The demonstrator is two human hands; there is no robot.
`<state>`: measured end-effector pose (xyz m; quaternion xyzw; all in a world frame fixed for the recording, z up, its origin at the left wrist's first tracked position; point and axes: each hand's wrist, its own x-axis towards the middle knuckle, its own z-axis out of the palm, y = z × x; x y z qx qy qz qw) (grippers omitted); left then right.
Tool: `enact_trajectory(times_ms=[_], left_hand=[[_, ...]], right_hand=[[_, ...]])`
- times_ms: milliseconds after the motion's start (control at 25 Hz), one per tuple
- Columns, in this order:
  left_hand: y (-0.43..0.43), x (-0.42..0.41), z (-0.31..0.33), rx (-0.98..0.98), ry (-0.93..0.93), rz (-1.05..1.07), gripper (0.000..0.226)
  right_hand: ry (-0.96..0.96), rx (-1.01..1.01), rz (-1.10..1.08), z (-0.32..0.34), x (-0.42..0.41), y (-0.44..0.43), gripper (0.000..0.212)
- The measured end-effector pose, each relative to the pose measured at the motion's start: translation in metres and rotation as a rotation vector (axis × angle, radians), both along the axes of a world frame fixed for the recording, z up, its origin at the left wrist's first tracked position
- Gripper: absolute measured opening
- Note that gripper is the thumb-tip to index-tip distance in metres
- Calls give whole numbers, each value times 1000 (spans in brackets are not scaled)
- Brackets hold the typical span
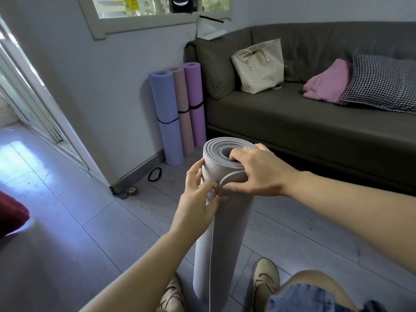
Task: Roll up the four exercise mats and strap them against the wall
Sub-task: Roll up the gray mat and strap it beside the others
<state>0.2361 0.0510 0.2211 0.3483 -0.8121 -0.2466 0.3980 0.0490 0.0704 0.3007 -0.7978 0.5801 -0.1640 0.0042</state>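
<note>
A grey rolled mat [221, 239] stands upright on the floor between my feet. My right hand [254, 171] grips its top rim, fingers curled into the roll's centre and thumb pressing the loose outer edge. My left hand [198, 188] holds the left side of the roll just below the top, fingers wrapped on it. Against the wall stand three rolled mats, each with a black strap round it: a blue mat [166, 118], a pink mat [183, 109] and a purple mat [195, 100]. A loose black strap [154, 174] lies on the floor near the skirting.
A dark sofa [315, 122] fills the right, bearing a tote bag [258, 66], a pink cushion [326, 84] and a checked pillow [382, 83]. A sliding door frame [45, 113] runs along the left. Small round objects [131, 191] lie by the wall corner. A red object [11, 215] sits far left.
</note>
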Motion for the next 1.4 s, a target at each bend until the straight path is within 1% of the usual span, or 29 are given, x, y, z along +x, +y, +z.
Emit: enact_trajectory(times_ms=[120, 160, 240, 400, 480, 600, 640, 720, 800, 880, 960, 1080, 1160, 1200, 1240, 1280, 1320, 1360, 1400], left_hand=[[3, 5, -5, 50, -84, -25, 16], [4, 7, -8, 78, -113, -46, 15], [7, 8, -12, 109, -148, -78, 17], [1, 11, 2, 85, -110, -97, 15], [-8, 16, 20, 82, -52, -90, 16], [-21, 26, 56, 178, 106, -1, 30], [-27, 33, 65, 197, 123, 32, 31], [-43, 52, 74, 174, 91, 108, 31], [-61, 77, 67, 195, 61, 158, 38], [-85, 105, 48, 269, -4, 207, 37], [-120, 126, 23, 331, -63, 252, 30], [-201, 144, -39, 407, -104, 338, 23], [-257, 147, -88, 456, -168, 391, 22], [-288, 143, -113, 493, -195, 411, 23], [-317, 140, -137, 523, -214, 434, 24], [-335, 137, -151, 547, -233, 453, 25], [-350, 135, -161, 585, -245, 473, 25], [-363, 134, -168, 621, -252, 491, 25], [-374, 136, -171, 645, -279, 490, 24]], right_hand=[[86, 143, 35, 1, -5, 7, 69], [118, 187, 49, 0, -6, 10, 69], [140, 213, 71, -3, -7, 15, 63], [99, 150, 65, 5, -4, 16, 57], [137, 94, 61, 17, 3, 8, 57], [255, 14, 49, 39, 21, -14, 59], [311, -7, 43, 46, 30, -22, 60], [436, -50, 21, 57, 48, -41, 58], [538, -78, -12, 61, 66, -69, 52], [620, -92, -44, 52, 90, -107, 47], [741, -100, -56, 27, 113, -154, 47], [910, -29, -15, -49, 128, -240, 50], [966, 40, 30, -98, 130, -291, 45], [959, 46, 53, -120, 128, -323, 37], [886, 74, 58, -141, 129, -358, 29], [749, 138, 36, -150, 133, -380, 28], [680, 235, 35, -152, 142, -400, 30], [691, 242, 62, -152, 151, -419, 27], [777, 205, 98, -148, 153, -435, 19]])
